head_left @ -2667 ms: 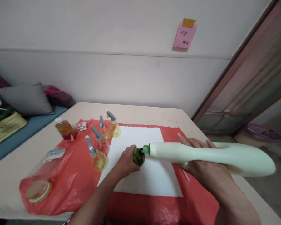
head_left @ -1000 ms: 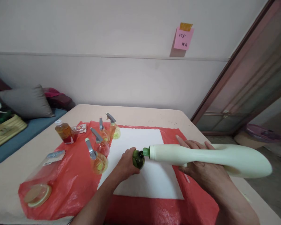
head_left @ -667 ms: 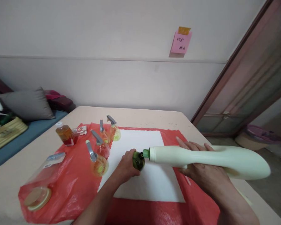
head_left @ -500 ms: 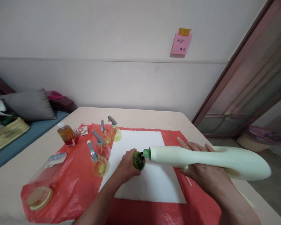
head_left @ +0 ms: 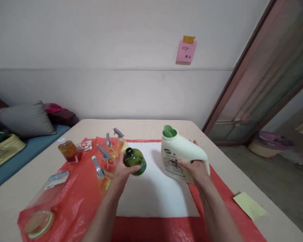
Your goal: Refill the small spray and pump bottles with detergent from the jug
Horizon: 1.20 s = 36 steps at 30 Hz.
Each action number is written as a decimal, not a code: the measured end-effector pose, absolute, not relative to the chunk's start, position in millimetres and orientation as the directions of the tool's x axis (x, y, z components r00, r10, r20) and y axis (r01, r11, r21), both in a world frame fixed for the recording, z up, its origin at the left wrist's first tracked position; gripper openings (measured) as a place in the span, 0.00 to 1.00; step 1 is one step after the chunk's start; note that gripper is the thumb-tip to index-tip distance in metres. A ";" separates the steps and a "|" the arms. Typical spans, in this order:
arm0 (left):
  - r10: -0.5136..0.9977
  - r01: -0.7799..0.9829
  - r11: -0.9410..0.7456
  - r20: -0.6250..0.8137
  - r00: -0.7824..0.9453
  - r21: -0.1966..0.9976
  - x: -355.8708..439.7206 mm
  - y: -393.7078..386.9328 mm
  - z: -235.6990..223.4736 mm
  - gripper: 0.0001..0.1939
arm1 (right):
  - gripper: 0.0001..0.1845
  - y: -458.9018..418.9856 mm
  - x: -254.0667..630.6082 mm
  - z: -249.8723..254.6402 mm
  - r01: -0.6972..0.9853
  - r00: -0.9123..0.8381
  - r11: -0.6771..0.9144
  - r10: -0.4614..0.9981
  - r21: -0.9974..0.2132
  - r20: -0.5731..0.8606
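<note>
The white sheet (head_left: pixel 151 201) is the reference for all positions, as seen by the person. Above its left part, the left hand (head_left: pixel 122 169) holds the green bottle (head_left: pixel 139 158) in a tilted position, with the dark neck directed to the left. The fingers wrap the bottle body; the thumb lies across its near side. At the right part of the white sheet, the right hand (head_left: pixel 196 169) grips the pale green jug (head_left: pixel 168 148) by its handle, fingers curled and partly hidden. The jug mouth faces upward and contains a green spout (head_left: pixel 167 130). Contact between jug base and white sheet cannot be determined. The two containers are apart. Four spray bottles (head_left: pixel 109 164) stand along the left edge of the white sheet. The red plastic sheet (head_left: pixel 133 229) lies beneath the white sheet, on the surface (head_left: pixel 151 126).
</note>
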State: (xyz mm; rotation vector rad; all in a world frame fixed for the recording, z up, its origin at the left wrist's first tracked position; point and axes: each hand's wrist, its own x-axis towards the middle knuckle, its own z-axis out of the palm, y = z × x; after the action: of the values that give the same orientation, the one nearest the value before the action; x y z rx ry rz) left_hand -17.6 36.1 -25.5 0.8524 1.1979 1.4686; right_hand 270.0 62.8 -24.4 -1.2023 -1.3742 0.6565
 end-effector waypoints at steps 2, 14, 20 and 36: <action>0.957 -0.284 0.000 -0.082 -0.278 0.959 -21.6 35.7 -23.8 0.46 | 0.43 68.9 252.8 -35.2 -0.125 0.170 0.195 0.970 -0.973 0.173; 0.952 -0.346 -0.050 -0.061 -0.301 0.937 -25.2 30.7 -12.8 0.44 | 0.32 88.1 170.1 -67.2 -0.290 0.071 0.148 0.989 -0.946 0.133; 0.960 -0.294 -0.034 -0.050 -0.274 0.955 -20.7 30.5 -12.9 0.45 | 0.32 88.0 167.5 -73.8 0.022 0.105 0.132 0.985 -0.991 0.133; 0.986 -0.315 0.071 -0.114 -0.123 0.946 3.5 14.3 -5.1 0.47 | 0.15 70.7 291.2 -56.1 0.851 0.381 -0.403 0.915 -0.337 -0.130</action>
State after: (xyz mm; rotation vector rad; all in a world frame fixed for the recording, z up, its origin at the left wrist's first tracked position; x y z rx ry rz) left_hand 3.5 14.3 -5.1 0.8377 1.1132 1.3720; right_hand 291.2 70.7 -56.1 -2.4254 -1.5771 0.4387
